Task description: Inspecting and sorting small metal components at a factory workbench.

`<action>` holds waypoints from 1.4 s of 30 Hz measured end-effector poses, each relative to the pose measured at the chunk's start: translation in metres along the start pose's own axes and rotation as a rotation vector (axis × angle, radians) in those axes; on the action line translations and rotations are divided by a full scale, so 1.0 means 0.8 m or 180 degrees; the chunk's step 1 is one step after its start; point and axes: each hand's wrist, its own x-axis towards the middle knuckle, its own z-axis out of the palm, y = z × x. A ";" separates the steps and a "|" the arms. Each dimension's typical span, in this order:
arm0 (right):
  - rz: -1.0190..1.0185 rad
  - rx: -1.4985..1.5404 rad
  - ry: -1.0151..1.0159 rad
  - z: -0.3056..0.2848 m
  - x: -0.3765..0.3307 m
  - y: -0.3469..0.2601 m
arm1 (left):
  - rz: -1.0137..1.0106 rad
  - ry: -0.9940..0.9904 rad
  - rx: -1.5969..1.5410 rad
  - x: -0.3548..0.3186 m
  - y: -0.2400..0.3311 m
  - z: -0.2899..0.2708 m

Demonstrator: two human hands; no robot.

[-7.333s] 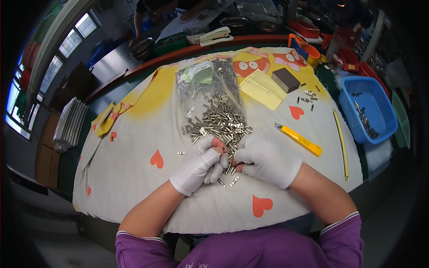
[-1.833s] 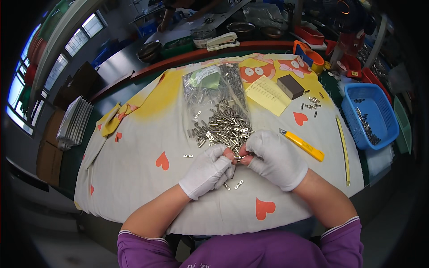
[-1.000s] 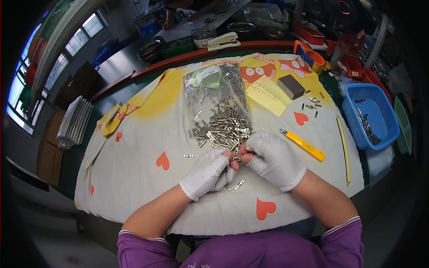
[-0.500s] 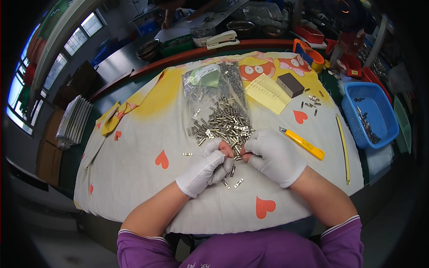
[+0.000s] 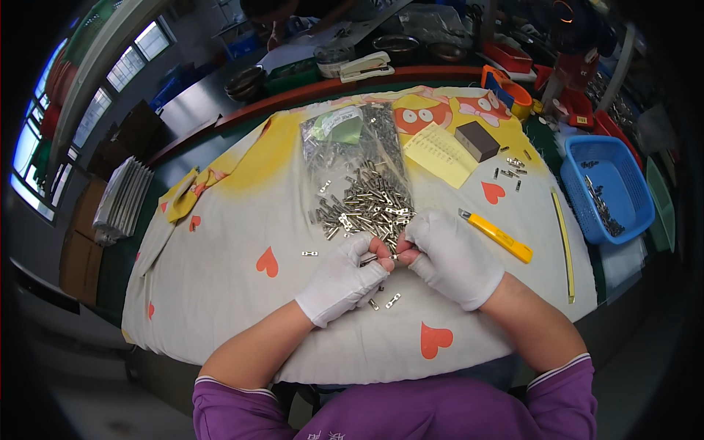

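Note:
Both hands wear white gloves with some bare fingertips, and they meet at the near edge of a pile of small shiny metal parts. My left hand is closed, pinching a small metal piece between thumb and fingers. My right hand pinches at the same spot, its bare fingertips on a small metal clip. The pile spills from the mouth of a clear plastic bag. Just below the hands lies a loose flat metal piece with holes; another flat piece lies to the left.
A yellow box cutter lies right of my right hand. Beyond it are a yellow paper slip, a dark block and scattered parts. A blue basket holds metal parts at the right. Another person is at the far side.
My left hand has shifted slightly up and right, and its fingers have opened out toward the right hand. The small metal piece now shows between the fingertips.

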 end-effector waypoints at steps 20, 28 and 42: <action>-0.0307 0.0277 0.0216 0.003 0.001 0.006 | -0.0038 0.0072 -0.0196 -0.003 0.001 -0.002; -0.0391 0.0282 0.0312 0.007 0.000 0.009 | -0.0041 0.0058 0.0093 -0.003 -0.001 -0.002; -0.0510 0.0228 0.0410 0.008 -0.002 0.009 | -0.0032 -0.0161 -0.0279 -0.001 -0.010 -0.011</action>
